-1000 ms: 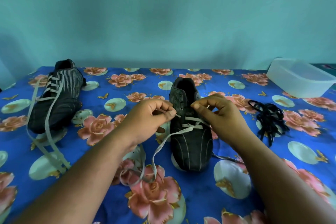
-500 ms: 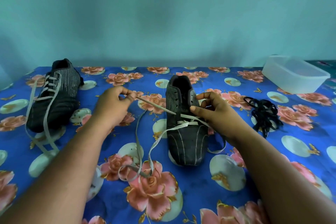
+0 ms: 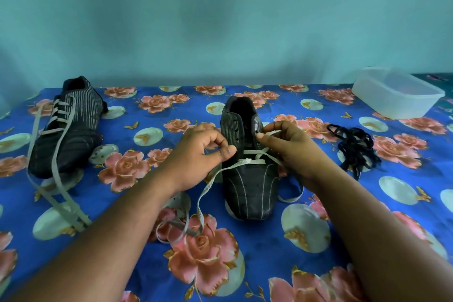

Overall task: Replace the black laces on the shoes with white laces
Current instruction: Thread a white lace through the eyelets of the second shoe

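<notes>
A black striped shoe (image 3: pixel 247 186) stands in the middle of the table, toe toward me, with a white lace (image 3: pixel 255 157) crossed through its lowest eyelets. My left hand (image 3: pixel 198 157) pinches the lace at the shoe's left eyelet row; the lace's free end trails down and loops on the cloth. My right hand (image 3: pixel 286 152) holds the right eyelet flap between thumb and fingers. A second black shoe (image 3: pixel 68 130) at the far left carries a white lace through its eyelets, with long loose ends. The removed black laces (image 3: pixel 355 147) lie in a heap to the right.
A blue floral cloth (image 3: pixel 269 247) covers the table. A clear plastic container (image 3: pixel 397 95) sits at the back right corner. A teal wall rises right behind the table.
My left hand came back from the left, where it had drawn the lace out taut, to the shoe's left eyelets. My right hand shifted up along the right flap.
</notes>
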### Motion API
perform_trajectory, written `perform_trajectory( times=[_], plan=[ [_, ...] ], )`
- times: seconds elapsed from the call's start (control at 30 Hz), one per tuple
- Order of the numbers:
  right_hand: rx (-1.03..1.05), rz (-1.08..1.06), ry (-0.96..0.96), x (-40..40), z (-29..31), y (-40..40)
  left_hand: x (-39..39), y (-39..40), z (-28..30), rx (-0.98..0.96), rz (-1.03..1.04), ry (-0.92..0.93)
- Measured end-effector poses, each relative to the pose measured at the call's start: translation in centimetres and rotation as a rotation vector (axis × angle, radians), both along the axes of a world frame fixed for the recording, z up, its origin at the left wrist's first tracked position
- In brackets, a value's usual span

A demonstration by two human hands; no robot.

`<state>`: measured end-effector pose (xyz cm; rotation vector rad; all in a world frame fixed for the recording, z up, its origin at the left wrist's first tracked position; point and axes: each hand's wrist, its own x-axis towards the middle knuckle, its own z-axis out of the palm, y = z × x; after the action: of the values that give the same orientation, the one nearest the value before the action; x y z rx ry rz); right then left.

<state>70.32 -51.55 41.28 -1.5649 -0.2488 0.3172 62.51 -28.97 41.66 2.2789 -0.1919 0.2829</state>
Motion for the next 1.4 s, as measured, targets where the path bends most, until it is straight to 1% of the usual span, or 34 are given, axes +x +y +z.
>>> perform_trajectory(
  times=[0.07, 0.13, 0.2, 0.3, 0.33, 0.4, 0.43, 0.47, 0.5, 0.57, 0.6, 0.67, 0.73, 0.83, 0.9, 1.0, 1.07, 1.13, 1.17, 1.23, 1.27, 1.33, 1.37, 1.4],
  plan=[
    [-0.026, -0.011, -0.011, -0.1, 0.0, 0.1, 0.0, 0.4, 0.1, -0.002, -0.001, 0.025],
    [-0.049, -0.02, -0.023, -0.1, 0.1, 0.1, 0.4, 1.4, -0.1, 0.075, 0.043, -0.026],
    [-0.058, -0.029, -0.02, -0.2, 0.1, 0.0, 0.8, 3.2, 0.1, 0.188, 0.214, -0.041],
    [-0.057, -0.034, -0.012, -0.2, 0.2, 0.0, 0.8, 6.5, 0.4, 0.318, 0.603, 0.0],
    [-0.059, -0.037, -0.008, -0.2, 0.3, 0.1, 0.8, 7.4, 0.4, 0.346, 0.699, 0.023],
    [-0.068, -0.05, -0.007, -0.3, 0.3, 0.1, 0.7, 8.0, 0.2, 0.37, 0.783, 0.047],
    [-0.072, -0.053, -0.011, -0.3, 0.3, 0.1, 0.8, 7.8, 0.0, 0.385, 0.772, 0.032],
    [-0.076, -0.053, -0.014, -0.3, 0.3, 0.1, 1.0, 7.2, -0.1, 0.389, 0.719, -0.009],
    [-0.077, -0.052, -0.014, -0.3, 0.3, 0.1, 1.0, 6.3, -0.1, 0.364, 0.624, -0.064],
    [-0.076, -0.05, -0.014, -0.3, 0.3, 0.1, 1.0, 4.2, 0.1, 0.229, 0.361, -0.146],
    [-0.076, -0.052, -0.015, -0.3, 0.3, 0.1, 0.9, 3.2, -0.1, 0.178, 0.234, -0.151],
    [-0.075, -0.054, -0.019, -0.3, 0.3, 0.2, 1.0, 1.7, -0.7, 0.184, 0.082, -0.136],
    [-0.085, -0.058, -0.026, -0.3, 0.2, 0.3, 1.1, 1.3, -1.2, 0.176, 0.04, -0.112],
    [-0.11, -0.064, -0.035, -0.3, 0.1, 0.3, 1.1, 1.9, -1.0, 0.121, 0.051, -0.089],
    [-0.108, -0.064, -0.024, -0.4, 0.3, 0.4, 1.0, 2.9, -0.5, 0.209, 0.175, -0.087],
    [-0.09, -0.046, -0.002, -0.7, 0.5, 0.4, 1.1, 5.6, 0.1, 0.41, 0.533, -0.043],
    [-0.09, -0.042, 0.008, -0.8, 0.6, 0.4, 0.9, 7.5, -0.1, 0.444, 0.734, 0.028],
    [-0.088, -0.052, 0.016, -0.9, 0.7, 0.5, 0.8, 8.3, -0.4, 0.474, 0.846, 0.042],
    [-0.083, -0.058, 0.02, -0.9, 0.7, 0.5, 0.8, 8.2, -0.5, 0.492, 0.856, 0.023],
    [-0.079, -0.066, 0.023, -1.0, 0.7, 0.6, 1.1, 7.3, -0.6, 0.464, 0.757, -0.048],
    [-0.078, -0.067, 0.019, -1.0, 0.7, 0.6, 1.3, 6.6, -0.4, 0.405, 0.647, -0.085],
    [-0.081, -0.06, 0.005, -0.9, 0.5, 0.7, 1.4, 5.0, -0.2, 0.207, 0.353, -0.134],
    [-0.086, -0.056, -0.001, -0.8, 0.4, 0.7, 1.3, 4.1, -0.3, 0.14, 0.214, -0.148],
    [-0.094, -0.055, -0.006, -0.8, 0.4, 0.7, 1.2, 3.3, -0.7, 0.125, 0.115, -0.159]
  ],
)
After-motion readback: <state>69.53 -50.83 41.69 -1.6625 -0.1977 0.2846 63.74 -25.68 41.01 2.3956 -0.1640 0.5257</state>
